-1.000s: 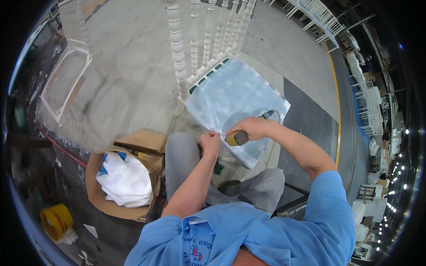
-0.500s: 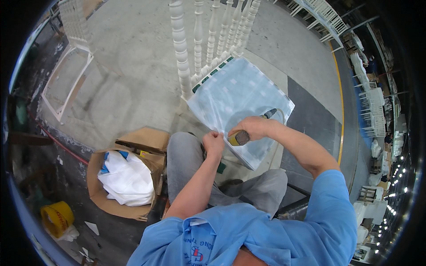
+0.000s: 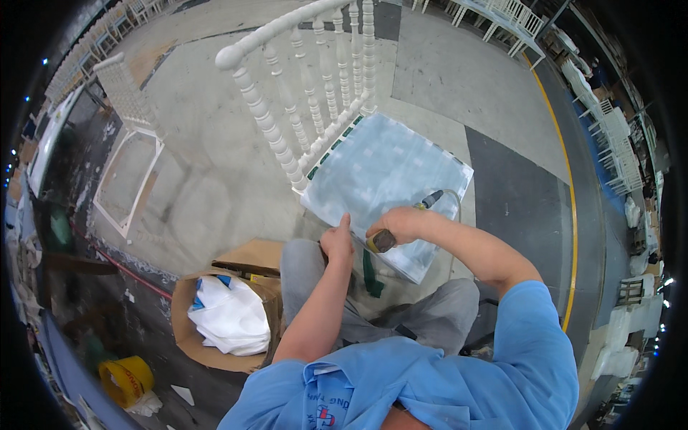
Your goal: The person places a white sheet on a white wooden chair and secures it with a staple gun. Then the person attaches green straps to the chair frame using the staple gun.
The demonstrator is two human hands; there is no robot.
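The right hand (image 3: 401, 223) is closed around the handle of a hand tool (image 3: 396, 231) whose tip reaches out over the plastic-wrapped seat cushion (image 3: 383, 175) of a white spindle-back chair (image 3: 301, 86). The left hand (image 3: 337, 242) pinches the near edge of that wrapping just beside the tool. A cardboard box (image 3: 208, 315) of white bags sits by the left knee
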